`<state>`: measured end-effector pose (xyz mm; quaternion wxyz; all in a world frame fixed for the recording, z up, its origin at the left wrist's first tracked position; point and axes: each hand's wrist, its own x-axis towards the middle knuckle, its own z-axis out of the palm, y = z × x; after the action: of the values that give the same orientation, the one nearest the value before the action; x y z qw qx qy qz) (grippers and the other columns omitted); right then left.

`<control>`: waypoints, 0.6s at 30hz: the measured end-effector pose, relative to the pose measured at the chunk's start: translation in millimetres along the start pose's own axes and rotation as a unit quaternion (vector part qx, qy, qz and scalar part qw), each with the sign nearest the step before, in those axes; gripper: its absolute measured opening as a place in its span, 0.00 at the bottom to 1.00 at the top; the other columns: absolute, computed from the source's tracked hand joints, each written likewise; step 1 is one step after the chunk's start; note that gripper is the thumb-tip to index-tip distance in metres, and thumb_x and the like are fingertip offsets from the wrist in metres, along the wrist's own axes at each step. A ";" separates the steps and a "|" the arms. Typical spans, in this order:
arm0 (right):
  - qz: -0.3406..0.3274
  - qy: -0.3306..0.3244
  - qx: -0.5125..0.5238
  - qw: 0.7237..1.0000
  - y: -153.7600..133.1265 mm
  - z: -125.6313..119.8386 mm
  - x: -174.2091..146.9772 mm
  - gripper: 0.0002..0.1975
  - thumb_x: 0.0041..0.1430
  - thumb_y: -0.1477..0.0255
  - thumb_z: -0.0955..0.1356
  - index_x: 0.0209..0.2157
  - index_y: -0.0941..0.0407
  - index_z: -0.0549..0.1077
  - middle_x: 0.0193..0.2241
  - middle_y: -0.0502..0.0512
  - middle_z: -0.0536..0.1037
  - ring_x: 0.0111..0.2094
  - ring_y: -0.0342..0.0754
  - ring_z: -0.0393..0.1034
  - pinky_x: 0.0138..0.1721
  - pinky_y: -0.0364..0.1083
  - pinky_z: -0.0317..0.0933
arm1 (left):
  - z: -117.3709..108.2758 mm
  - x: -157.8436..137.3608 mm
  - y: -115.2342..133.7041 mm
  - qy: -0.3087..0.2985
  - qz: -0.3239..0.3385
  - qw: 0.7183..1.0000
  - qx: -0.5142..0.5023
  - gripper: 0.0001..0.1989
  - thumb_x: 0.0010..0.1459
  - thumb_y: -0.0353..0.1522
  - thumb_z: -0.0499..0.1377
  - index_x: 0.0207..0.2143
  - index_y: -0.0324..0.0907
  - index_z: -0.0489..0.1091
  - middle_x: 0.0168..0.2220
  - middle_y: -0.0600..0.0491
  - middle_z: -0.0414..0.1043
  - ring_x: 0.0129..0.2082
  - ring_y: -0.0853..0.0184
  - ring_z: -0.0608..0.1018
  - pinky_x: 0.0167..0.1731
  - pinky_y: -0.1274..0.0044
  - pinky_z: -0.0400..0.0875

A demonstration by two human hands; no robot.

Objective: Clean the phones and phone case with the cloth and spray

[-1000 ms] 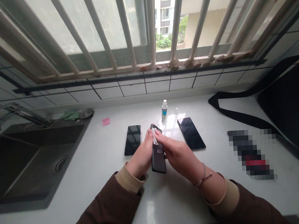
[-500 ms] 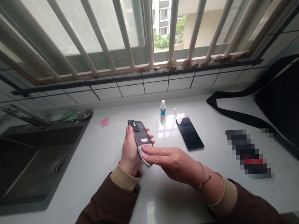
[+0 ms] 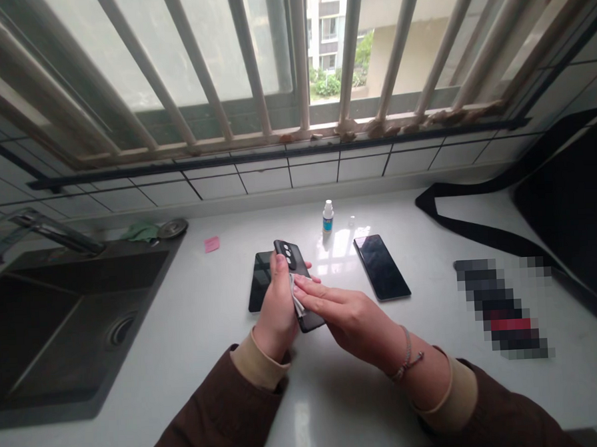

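Observation:
My left hand is closed around a dark, smoky phone case, held tilted above the counter. Light camera openings show at the case's top end, where my thumb presses the left edge. Fingertips of the same hand come out past the far edge. My right hand presses a folded white cloth onto the case's back with its fingers; its thumb is hidden. Partly behind my left hand a dark phone rests on the counter. A second black phone lies face up on the right.
A small white bottle with a blue label stands toward the wall, beside a tiny clear cap. A pink paper lies left. The dark sink is at left; a black strap and a pixelated item are at right.
Both hands have shifted right with the case and cloth, the left one more. The phone beneath my left hand now shows. The cloth covers the case higher up, and the white label is out of sight.

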<state>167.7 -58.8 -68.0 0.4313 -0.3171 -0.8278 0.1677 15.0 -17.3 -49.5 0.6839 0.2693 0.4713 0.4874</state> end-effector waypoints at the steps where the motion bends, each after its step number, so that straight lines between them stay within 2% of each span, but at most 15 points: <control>1: -0.005 -0.007 0.010 1.000 -1.0 -0.5 -0.1 0.37 0.68 0.89 0.59 0.73 0.50 0.62 0.70 0.58 0.67 0.70 0.48 0.63 0.71 0.53 0.63 | -0.4 0.2 4.0 0.011 0.010 1.000 0.005 0.36 0.61 0.63 0.58 0.46 0.38 0.75 0.31 0.47 0.79 0.28 0.63 0.81 0.35 0.71 0.78; 4: -0.023 -0.030 0.034 0.999 -4.7 -1.4 -0.1 0.35 0.70 0.88 0.60 0.73 0.50 0.62 0.70 0.58 0.67 0.70 0.48 0.64 0.70 0.52 0.64 | -3.2 3.1 16.6 0.053 0.042 0.998 0.005 0.38 0.62 0.64 0.53 0.45 0.38 0.74 0.31 0.46 0.79 0.27 0.62 0.81 0.31 0.71 0.77; 7: -0.026 -0.035 0.039 0.998 -7.2 -1.4 0.5 0.34 0.71 0.87 0.60 0.72 0.50 0.64 0.69 0.57 0.68 0.69 0.49 0.65 0.69 0.51 0.65 | -7.3 8.8 25.2 0.083 0.086 0.993 -0.027 0.36 0.67 0.61 0.48 0.43 0.37 0.75 0.32 0.46 0.80 0.28 0.61 0.82 0.30 0.72 0.76; 10: -0.007 -0.018 0.012 1.000 -5.9 0.7 0.5 0.35 0.70 0.87 0.60 0.73 0.49 0.62 0.69 0.57 0.69 0.69 0.49 0.66 0.69 0.51 0.65 | -9.8 12.8 28.4 0.074 0.105 0.989 -0.076 0.34 0.69 0.58 0.49 0.43 0.37 0.76 0.33 0.46 0.80 0.30 0.61 0.83 0.34 0.71 0.78; 13: 0.027 -0.006 -0.029 0.999 -0.8 4.0 -0.9 0.38 0.67 0.89 0.59 0.74 0.49 0.59 0.70 0.57 0.68 0.69 0.50 0.65 0.69 0.52 0.65 | -8.2 11.0 27.8 0.025 0.065 0.992 -0.108 0.34 0.70 0.57 0.49 0.46 0.36 0.78 0.34 0.44 0.82 0.33 0.59 0.84 0.40 0.68 0.80; 18: 0.068 0.021 -0.059 0.996 7.0 7.2 -2.9 0.37 0.65 0.90 0.59 0.72 0.53 0.63 0.70 0.60 0.67 0.69 0.52 0.65 0.70 0.53 0.64 | -0.9 2.5 19.5 -0.041 -0.016 0.994 -0.101 0.37 0.71 0.57 0.48 0.46 0.32 0.79 0.41 0.37 0.83 0.40 0.57 0.85 0.45 0.68 0.81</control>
<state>165.7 -55.6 -77.7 0.4167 -0.4005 -0.8038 0.1412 6.4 -7.7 -34.7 0.7341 0.2112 0.3954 0.5101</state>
